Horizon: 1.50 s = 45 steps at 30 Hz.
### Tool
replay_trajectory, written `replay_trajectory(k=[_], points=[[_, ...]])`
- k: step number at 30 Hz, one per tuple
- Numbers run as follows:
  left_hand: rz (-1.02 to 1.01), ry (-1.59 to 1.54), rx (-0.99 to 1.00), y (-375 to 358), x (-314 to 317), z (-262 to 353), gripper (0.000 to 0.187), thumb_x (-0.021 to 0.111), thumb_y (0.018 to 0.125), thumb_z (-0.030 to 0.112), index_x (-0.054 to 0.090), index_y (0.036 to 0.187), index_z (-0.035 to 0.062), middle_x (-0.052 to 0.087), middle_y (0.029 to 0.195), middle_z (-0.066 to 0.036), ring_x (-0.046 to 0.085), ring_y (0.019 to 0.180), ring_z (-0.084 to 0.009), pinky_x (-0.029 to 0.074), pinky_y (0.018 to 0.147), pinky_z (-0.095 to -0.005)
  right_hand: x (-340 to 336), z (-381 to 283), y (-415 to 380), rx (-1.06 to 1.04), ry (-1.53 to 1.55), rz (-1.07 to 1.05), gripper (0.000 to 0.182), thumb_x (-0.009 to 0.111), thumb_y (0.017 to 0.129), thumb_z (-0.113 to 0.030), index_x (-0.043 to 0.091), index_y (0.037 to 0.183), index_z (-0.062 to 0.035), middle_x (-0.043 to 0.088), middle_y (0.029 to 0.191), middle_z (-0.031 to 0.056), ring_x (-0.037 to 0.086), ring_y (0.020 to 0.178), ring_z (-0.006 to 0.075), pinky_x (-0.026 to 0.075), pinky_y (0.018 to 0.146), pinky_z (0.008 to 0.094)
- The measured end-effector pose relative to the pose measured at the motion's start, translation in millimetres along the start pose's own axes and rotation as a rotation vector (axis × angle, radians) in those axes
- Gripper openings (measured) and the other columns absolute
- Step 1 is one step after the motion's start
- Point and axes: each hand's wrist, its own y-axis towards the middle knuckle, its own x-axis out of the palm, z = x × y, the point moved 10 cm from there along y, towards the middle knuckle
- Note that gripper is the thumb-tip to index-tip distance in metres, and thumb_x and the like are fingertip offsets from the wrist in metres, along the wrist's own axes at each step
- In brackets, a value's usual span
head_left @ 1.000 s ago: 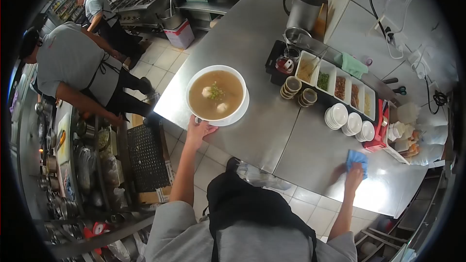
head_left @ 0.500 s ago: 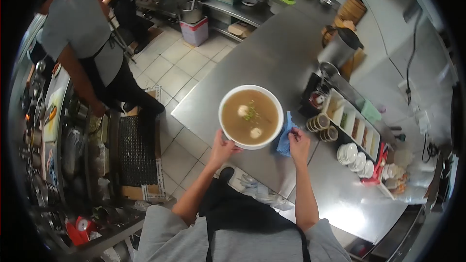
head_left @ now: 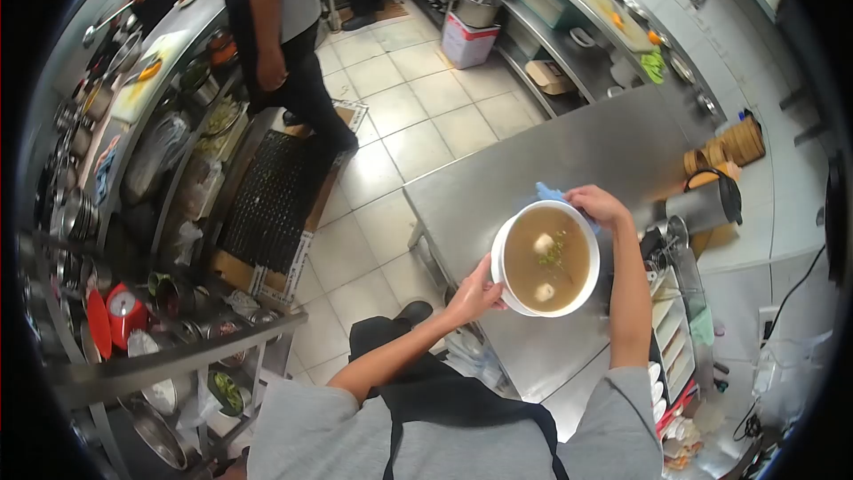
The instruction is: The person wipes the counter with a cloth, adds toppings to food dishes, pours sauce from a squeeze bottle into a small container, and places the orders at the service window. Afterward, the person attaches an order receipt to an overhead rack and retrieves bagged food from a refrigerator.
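Observation:
A white bowl of brown soup (head_left: 582, 271), with two pale balls and chopped green garnish in it, is over the steel counter in front of me. My left hand (head_left: 478, 292) grips the bowl at its left side, thumb near the rim and fingers underneath. At the bowl's far right rim, my right hand (head_left: 597, 204) is closed on a blue cloth (head_left: 553, 192), pressing it at the bowl's edge. Part of the cloth sticks out behind the rim, and the rest is hidden by the hand and the bowl.
The steel counter (head_left: 498, 160) has a corner at the left. Sauce containers (head_left: 677, 351) and a metal pitcher (head_left: 697, 213) stand on the right. A co-worker (head_left: 293, 44) stands on a black mat (head_left: 267, 204) at left. A metal rack (head_left: 178, 351) is at lower left.
My view has turned left. My right hand has moved from beside the bowl to its far right rim, with the blue cloth. My left hand stays at the bowl's side.

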Motion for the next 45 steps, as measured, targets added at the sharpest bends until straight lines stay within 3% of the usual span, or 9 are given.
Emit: replay_trajectory(k=[10,13,20,24,29,33,35,42,45], points=[[0.155,-0.063,0.086,-17,-20,-12,0.059,0.049,0.087,0.003,0.021,0.137,0.0034,0.062,0.082,-0.011,0.062,0.071,-0.0144,0.053,0.063,-0.0276,203,-130,-16,-0.306,-1.218,-0.632,0.022,0.063,0.067,-0.023,0.07,0.082,-0.0089,0.066,0.073,0.0087,0.063,0.068,0.0215,0.048,0.061,0.0328],[0.295,-0.118,0.102,-58,-52,-9,0.049,0.047,0.09,0.005,0.025,0.134,0.0,0.062,0.088,-0.014,0.062,0.078,-0.0179,0.053,0.07,-0.0296,249,-116,-45,-0.542,-1.511,-0.605,0.022,0.068,0.057,-0.016,0.068,0.075,-0.0036,0.066,0.075,0.0154,0.065,0.072,0.0266,0.051,0.06,0.0365],[0.509,0.052,0.235,-101,-82,25,0.04,0.044,0.093,0.012,0.035,0.129,-0.0011,0.061,0.092,-0.015,0.061,0.082,-0.0174,0.052,0.069,-0.0278,292,-25,-152,-0.884,-1.807,-0.395,0.01,0.061,0.07,-0.017,0.069,0.074,-0.012,0.067,0.076,0.0054,0.065,0.074,0.0198,0.046,0.058,0.0369],[0.395,0.263,0.302,-50,-66,48,0.044,0.04,0.095,0.027,0.037,0.127,-0.0012,0.058,0.099,-0.016,0.059,0.084,-0.0173,0.051,0.07,-0.0294,238,44,-186,-0.608,-1.465,-0.186,0.01,0.058,0.071,-0.012,0.068,0.072,-0.0106,0.066,0.071,0.01,0.065,0.075,0.0243,0.048,0.057,0.0379],[0.19,0.302,-0.104,37,-63,23,0.066,0.027,0.091,0.054,0.039,0.125,-0.0025,0.061,0.089,-0.02,0.062,0.073,-0.0252,0.052,0.063,-0.0325,121,101,-233,-0.167,-0.771,0.267,0.016,0.054,0.076,-0.009,0.066,0.086,-0.0036,0.065,0.08,0.0162,0.063,0.081,0.0325,0.05,0.069,0.0427],[0.013,0.389,-0.333,58,-31,25,0.077,0.017,0.087,0.064,0.028,0.134,0.0044,0.054,0.11,-0.024,0.062,0.088,-0.0353,0.055,0.066,-0.0416,52,129,-209,-0.288,0.018,1.113,0.048,0.041,0.089,-0.049,0.056,0.111,-0.0089,0.061,0.099,0.0218,0.063,0.078,0.0311,0.052,0.068,0.0413],[-0.154,0.419,-0.291,68,-11,32,0.076,0.017,0.087,0.064,0.029,0.134,0.0059,0.053,0.112,-0.023,0.063,0.085,-0.0343,0.056,0.062,-0.0445,87,146,-173,0.108,0.845,0.675,0.07,0.032,0.085,-0.063,0.052,0.117,-0.0041,0.058,0.104,0.023,0.064,0.071,0.0285,0.053,0.056,0.0387],[-0.189,0.365,-0.191,62,23,49,0.052,0.031,0.091,0.044,0.035,0.123,0.003,0.056,0.102,-0.017,0.065,0.072,-0.0284,0.055,0.042,-0.0331,94,138,-152,-0.048,0.794,0.751,0.08,0.029,0.083,-0.067,0.049,0.117,0.0028,0.061,0.082,0.0208,0.06,0.046,0.0247,0.049,0.037,0.0309],[-0.329,0.484,-0.236,62,31,37,0.061,0.03,0.089,0.051,0.032,0.127,0.0038,0.053,0.11,-0.017,0.063,0.084,-0.0325,0.058,0.052,-0.0435,98,149,-162,-0.013,0.797,0.76,0.079,0.028,0.084,-0.066,0.05,0.114,0.003,0.061,0.073,0.0184,0.059,0.044,0.0239,0.048,0.037,0.0305]])
